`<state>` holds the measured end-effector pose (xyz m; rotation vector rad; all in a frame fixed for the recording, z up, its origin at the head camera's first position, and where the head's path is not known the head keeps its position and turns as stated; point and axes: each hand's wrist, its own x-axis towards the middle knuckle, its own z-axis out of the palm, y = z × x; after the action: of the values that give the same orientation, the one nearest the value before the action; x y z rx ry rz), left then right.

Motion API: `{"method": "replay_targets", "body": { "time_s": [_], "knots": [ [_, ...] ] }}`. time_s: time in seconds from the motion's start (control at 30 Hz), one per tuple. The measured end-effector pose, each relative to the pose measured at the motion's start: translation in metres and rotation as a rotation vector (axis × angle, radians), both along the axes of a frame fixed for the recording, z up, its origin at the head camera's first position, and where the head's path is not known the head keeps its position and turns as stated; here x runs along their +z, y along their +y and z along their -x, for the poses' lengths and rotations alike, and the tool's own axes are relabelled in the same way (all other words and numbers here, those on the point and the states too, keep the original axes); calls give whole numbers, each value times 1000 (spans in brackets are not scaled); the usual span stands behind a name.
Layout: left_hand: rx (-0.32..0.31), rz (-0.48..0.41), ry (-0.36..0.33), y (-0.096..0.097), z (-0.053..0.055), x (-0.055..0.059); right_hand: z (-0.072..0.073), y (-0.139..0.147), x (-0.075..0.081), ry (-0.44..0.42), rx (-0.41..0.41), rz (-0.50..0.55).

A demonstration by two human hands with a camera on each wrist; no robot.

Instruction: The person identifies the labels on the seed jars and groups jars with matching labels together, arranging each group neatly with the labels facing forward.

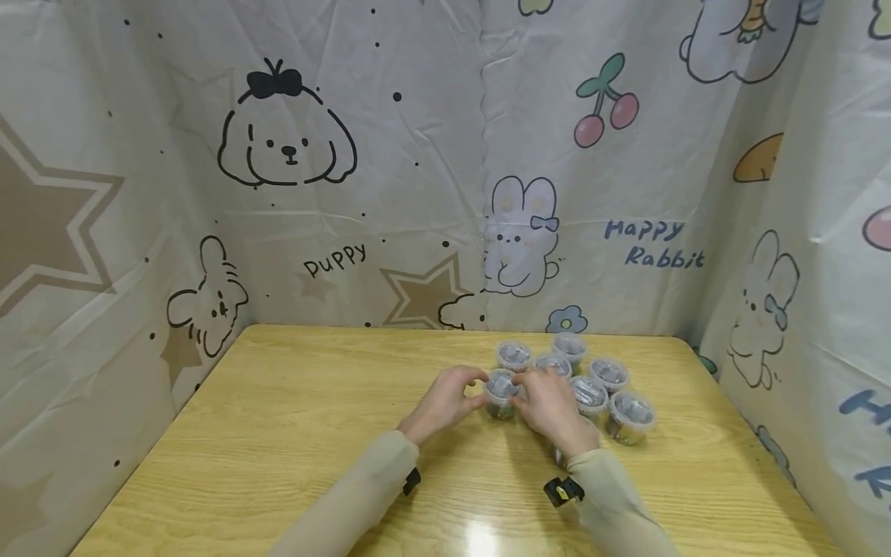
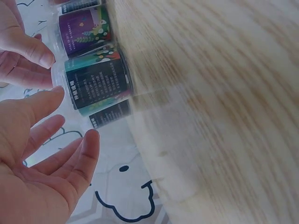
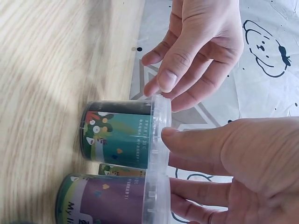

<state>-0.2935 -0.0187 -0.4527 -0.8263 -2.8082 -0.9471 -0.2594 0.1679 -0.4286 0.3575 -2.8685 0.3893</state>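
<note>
A small clear-lidded plastic tub (image 1: pixel 501 410) with a teal and black label (image 2: pixel 98 79) stands upright between the two hands, at the group's near left. My left hand (image 1: pixel 445 398) is at its left side, thumb and fingers spread, the thumb tip right at the lid's edge in the left wrist view. On the other side, my right hand (image 1: pixel 553 406) has its thumb tip against the lid (image 3: pixel 159 135), its fingers fairly straight. Beside this tub is a purple-labelled tub (image 3: pixel 107 200), with the right hand's fingers passing over its lid. The right hand partly hides the tubs behind it in the head view.
Several similar tubs stand close together on the wooden table (image 1: pixel 292 418), including one at the back (image 1: pixel 569 350) and one at the right (image 1: pixel 629 418). Another tub (image 1: pixel 561 458) shows partly beneath the right wrist. A printed curtain (image 1: pixel 418 178) hangs around the table.
</note>
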Motion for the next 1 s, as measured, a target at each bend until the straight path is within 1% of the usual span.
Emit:
{"method": "replay_targets", "body": {
  "time_s": [0.13,0.4,0.57,0.77,0.9,1.0],
  "knots": [
    [-29,13,-1,1,2,0,0,0,0,1,-15,-13],
    [-52,11,-16,4,5,-3,0,0,0,14,-21,24],
    [-49,8,-35,6,4,-3,0,-2,-1,12,-22,27],
    [-54,22,-54,6,6,-4,0,-1,-4,12,-17,29],
    [-48,1,-83,4,8,-5,1,-2,-3,3,-16,35],
    [-49,-15,-87,2,9,-6,2,-2,-2,0,-14,34]
  ]
}}
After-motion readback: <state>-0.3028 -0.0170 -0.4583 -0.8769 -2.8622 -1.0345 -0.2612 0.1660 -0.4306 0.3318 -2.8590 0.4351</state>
